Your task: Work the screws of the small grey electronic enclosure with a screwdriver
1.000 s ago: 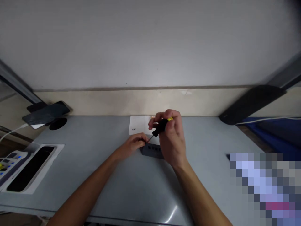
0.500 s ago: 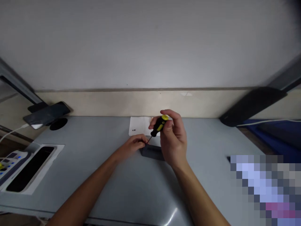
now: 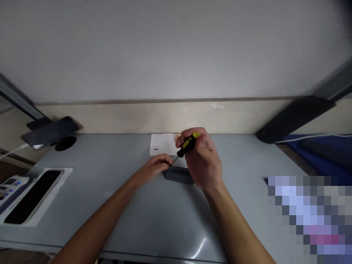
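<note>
My right hand (image 3: 205, 157) is wrapped round the black and yellow handle of a screwdriver (image 3: 189, 144). Its thin shaft slants down to the left corner of a dark grey box (image 3: 179, 175) with a row of vent slots. At that corner, my left hand (image 3: 158, 164) has its fingers bent together near the screwdriver's tip; whether they pinch the shaft, a small part or the box is hidden. The box lies on the grey table, its right end partly behind my right hand. Just behind it is a white sheet of paper (image 3: 159, 143) with small dark bits on it.
On the left are a phone on a stand (image 3: 52, 132), a long black-faced device (image 3: 34, 196) on white paper and a white power strip (image 3: 12, 190). A dark post (image 3: 294, 119) leans at the back right. A blurred-out item (image 3: 305, 216) lies at the right.
My right hand has turned about the screwdriver handle, which now leans further to the right. My left hand and the box stay together; the whole view has shifted slightly.
</note>
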`<state>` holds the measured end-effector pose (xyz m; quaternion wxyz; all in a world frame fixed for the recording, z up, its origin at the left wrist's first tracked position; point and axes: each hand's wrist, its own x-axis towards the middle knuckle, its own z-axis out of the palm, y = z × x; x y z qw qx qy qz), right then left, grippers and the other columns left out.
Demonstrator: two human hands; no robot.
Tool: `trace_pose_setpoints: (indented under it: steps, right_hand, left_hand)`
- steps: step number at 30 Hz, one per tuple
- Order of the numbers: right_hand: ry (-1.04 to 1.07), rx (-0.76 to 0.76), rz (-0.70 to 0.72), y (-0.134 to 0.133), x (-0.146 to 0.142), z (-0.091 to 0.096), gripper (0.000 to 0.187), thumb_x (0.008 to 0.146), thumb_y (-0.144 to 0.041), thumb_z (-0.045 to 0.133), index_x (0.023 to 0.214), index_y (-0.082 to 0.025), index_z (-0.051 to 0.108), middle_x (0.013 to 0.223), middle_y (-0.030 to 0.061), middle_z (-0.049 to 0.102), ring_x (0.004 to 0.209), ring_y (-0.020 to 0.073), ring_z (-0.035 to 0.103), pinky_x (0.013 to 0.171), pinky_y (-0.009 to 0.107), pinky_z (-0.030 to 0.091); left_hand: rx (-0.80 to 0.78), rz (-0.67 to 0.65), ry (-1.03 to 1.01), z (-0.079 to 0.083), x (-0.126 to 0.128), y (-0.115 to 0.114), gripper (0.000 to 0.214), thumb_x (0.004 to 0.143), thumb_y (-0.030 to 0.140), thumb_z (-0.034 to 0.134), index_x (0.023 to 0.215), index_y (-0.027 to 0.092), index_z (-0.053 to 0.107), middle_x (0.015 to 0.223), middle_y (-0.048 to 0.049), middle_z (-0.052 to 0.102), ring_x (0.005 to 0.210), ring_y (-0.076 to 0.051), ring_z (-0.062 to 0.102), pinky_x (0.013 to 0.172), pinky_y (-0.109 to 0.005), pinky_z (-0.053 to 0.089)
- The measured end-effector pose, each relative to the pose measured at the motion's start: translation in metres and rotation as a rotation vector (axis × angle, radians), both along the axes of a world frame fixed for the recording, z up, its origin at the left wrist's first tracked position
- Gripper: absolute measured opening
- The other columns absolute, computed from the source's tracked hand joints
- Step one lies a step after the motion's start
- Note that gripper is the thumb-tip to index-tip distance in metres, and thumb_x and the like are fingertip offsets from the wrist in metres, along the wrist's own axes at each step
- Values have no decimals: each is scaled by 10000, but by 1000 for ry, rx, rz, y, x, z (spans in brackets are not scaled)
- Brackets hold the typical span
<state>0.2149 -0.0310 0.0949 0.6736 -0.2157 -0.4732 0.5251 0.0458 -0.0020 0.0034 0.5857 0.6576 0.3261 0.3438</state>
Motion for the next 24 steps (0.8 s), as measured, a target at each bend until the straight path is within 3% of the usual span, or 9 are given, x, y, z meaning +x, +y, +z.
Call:
trace_pose_setpoints:
  steps: [7, 11, 14, 18, 24]
  right_hand:
    - [58, -68, -16, -1, -5, 2, 309, 1032, -553, 462, 1029, -277, 602, 755, -3, 502, 656, 146, 496, 647, 303, 470]
    - [78, -62, -2, -2, -4, 2, 272, 995, -551, 553, 973, -280, 549, 694, -31, 460, 601, 134, 455, 609, 286, 455]
    - [39, -44, -44, -1, -4, 3, 241, 995, -508, 583, 942, -275, 553, 740, -24, 511, 661, 133, 516, 668, 286, 480]
    - [-24, -93, -66, 1, -3, 5, 377, 1011, -615, 466, 950, -263, 585, 822, 11, 578, 748, 155, 586, 728, 312, 509]
    - [46, -116, -15, -2, -3, 8, 417, 1008, -641, 442, 875, -264, 559, 641, -28, 453, 546, 131, 437, 561, 287, 426]
  left_hand:
    - [-8, -17, -9, 2, 1, 0, 124, 833, 205, 548, 881, 185, 661, 931, -28, 645, 927, -189, 565, 875, -313, 399]
    - [-4, -23, 5, 1, 0, 0, 133, 840, 214, 545, 893, 190, 665, 934, -28, 642, 932, -194, 562, 881, -315, 401]
    - [-6, -28, -1, -1, -1, 1, 129, 847, 223, 549, 891, 190, 666, 929, -26, 635, 922, -192, 560, 878, -315, 400]
    - [-29, -45, -13, -1, -1, 0, 136, 843, 201, 537, 900, 187, 659, 964, -30, 644, 934, -191, 562, 866, -308, 397]
    - [-44, -45, -23, 0, -1, 0, 140, 843, 216, 544, 903, 188, 667, 930, -28, 634, 911, -193, 547, 847, -306, 390]
